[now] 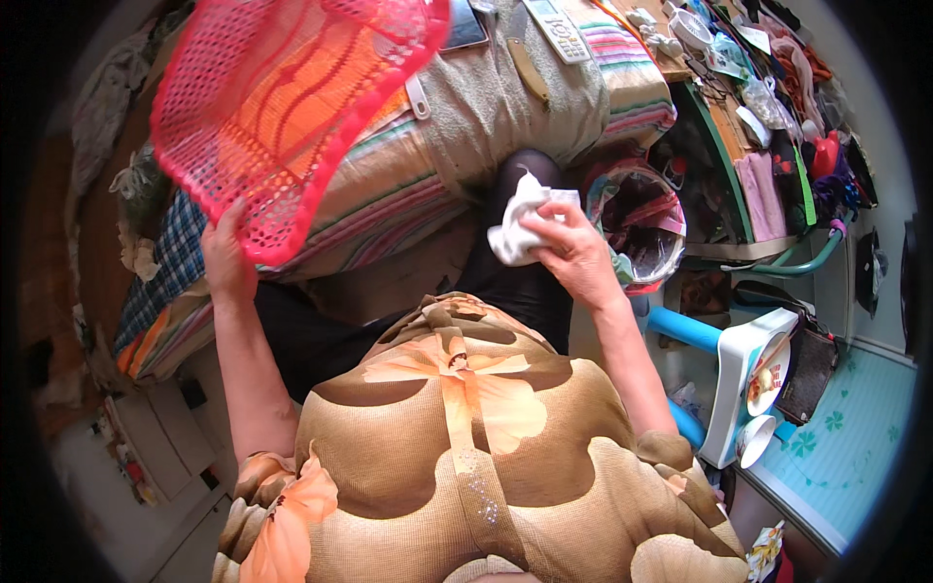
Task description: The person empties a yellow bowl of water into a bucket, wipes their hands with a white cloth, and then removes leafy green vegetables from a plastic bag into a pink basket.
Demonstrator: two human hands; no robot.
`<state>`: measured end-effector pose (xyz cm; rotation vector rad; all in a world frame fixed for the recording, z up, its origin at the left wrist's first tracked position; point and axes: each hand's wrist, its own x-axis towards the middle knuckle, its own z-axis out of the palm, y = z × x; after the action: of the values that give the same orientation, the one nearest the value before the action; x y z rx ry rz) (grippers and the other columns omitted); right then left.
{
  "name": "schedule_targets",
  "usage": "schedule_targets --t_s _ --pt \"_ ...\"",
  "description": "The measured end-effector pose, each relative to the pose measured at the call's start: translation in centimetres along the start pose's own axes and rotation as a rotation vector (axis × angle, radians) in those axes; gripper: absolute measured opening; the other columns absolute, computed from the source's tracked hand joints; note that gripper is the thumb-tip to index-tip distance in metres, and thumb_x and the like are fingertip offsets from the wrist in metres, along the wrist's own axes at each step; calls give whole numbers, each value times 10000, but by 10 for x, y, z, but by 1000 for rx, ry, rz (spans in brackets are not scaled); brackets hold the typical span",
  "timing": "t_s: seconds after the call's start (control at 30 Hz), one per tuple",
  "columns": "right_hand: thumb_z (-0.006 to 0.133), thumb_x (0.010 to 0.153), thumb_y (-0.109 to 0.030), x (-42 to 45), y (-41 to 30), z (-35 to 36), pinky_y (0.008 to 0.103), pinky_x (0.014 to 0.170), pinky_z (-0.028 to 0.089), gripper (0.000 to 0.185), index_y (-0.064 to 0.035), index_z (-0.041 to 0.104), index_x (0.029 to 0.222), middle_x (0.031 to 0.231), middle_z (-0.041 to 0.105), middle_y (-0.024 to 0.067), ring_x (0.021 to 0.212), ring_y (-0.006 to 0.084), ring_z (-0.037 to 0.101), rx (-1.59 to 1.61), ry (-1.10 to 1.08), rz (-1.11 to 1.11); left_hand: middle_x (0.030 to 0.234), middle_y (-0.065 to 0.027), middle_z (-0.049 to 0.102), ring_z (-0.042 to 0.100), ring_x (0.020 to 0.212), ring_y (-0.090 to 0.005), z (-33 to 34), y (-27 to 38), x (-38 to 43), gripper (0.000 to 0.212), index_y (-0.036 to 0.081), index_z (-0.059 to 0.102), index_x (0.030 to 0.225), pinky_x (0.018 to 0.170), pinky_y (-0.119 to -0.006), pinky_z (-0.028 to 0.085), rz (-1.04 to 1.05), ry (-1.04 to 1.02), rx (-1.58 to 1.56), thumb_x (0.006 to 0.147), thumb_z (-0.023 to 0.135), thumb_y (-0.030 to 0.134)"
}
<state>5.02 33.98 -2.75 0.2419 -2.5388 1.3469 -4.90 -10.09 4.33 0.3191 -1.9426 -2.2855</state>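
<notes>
My left hand point(230, 251) grips the near edge of a pink perforated plastic basket point(219, 109), which is raised and tilted at the upper left. Orange material shows through or behind its holes. A crumpled white cloth or tissue point(519, 226) is pinched in the fingers of my right hand point(576, 251), over my knee. The two hands are well apart. Ahead, a striped cloth point(393, 197) and a greenish towel point(466, 102) cover a low surface. On the towel lie a folding knife point(526, 69) with a yellowish handle and a white remote control point(557, 29).
A lined waste bin point(641, 218) stands right of my right hand. Beyond it, a shelf unit point(718, 153) is crowded with small items. A white plastic stool point(736, 393) at the right bears a plate point(767, 375) and a bowl point(755, 441). A dark-screened device point(466, 25) lies near the basket.
</notes>
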Motion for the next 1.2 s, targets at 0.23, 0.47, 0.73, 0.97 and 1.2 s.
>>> schedule_targets --t_s 0.23,0.47,0.73,0.97,1.2 --pt "647 871 -71 -1 106 -73 336 899 505 285 -26 653 1153 1053 679 96 989 199 647 -228 476 310 1140 -102 657 645 1027 -194 -68 -1 -15 288 -23 584 1191 906 -333 517 85 253 21 930 592 99" --pt "598 902 -186 15 90 22 369 899 496 305 -86 625 1188 1119 661 152 1042 270 641 -137 128 447 1147 -124 653 654 1033 -223 -61 -4 -13 308 -19 556 1220 922 -365 529 -54 195 -196 941 588 106" --pt "624 916 -166 26 73 -32 304 877 497 285 -26 660 1161 1082 686 118 983 171 651 41 303 367 1178 -146 641 652 1058 -249 -94 0 -23 336 -27 528 1252 935 -401 538 4 260 -185 956 570 126" --pt "711 750 -37 20 -42 35 347 715 506 383 -158 713 1112 910 601 103 816 271 619 -541 -518 -49 1223 -142 628 640 1088 -250 -82 -5 -26 358 -31 520 1275 936 -393 532 11 276 -189 982 553 172" --pt "654 791 13 19 -1 -88 302 760 509 337 -75 697 1114 923 616 74 855 183 631 -602 -398 374 1270 -138 600 619 1125 -229 -107 16 -53 382 -36 506 1303 970 -379 510 94 421 -80 981 561 163"
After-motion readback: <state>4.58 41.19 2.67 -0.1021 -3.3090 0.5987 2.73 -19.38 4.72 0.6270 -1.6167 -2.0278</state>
